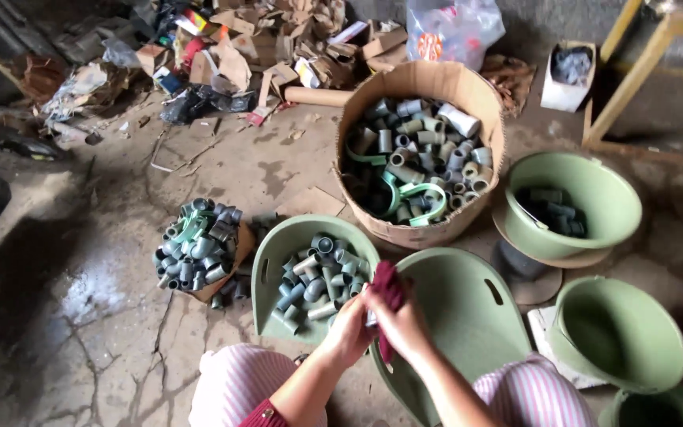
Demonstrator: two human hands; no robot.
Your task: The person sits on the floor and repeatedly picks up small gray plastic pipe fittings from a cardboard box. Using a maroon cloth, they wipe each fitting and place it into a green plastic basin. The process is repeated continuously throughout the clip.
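Observation:
Both my hands meet low in the middle, over the gap between two green basins. My right hand (405, 320) grips a dark red cloth (387, 289) wrapped over something small. My left hand (351, 324) holds the same bundle from the left, where a small grey piece shows between the fingers. The piece itself is mostly hidden. Just left of my hands a green basin (266, 261) holds several short grey pipe fittings (314, 281). Under my right hand lies a green basin (468, 316) with slot handles.
A round cardboard drum (424, 79) of grey fittings and green strips stands behind. A pile of fittings (195, 245) sits at left on cardboard. Green bowls (594, 186) (622, 332) are at right. Cardboard scraps (262, 39), a plastic bag (452, 28) and a yellow frame (634, 71) line the back.

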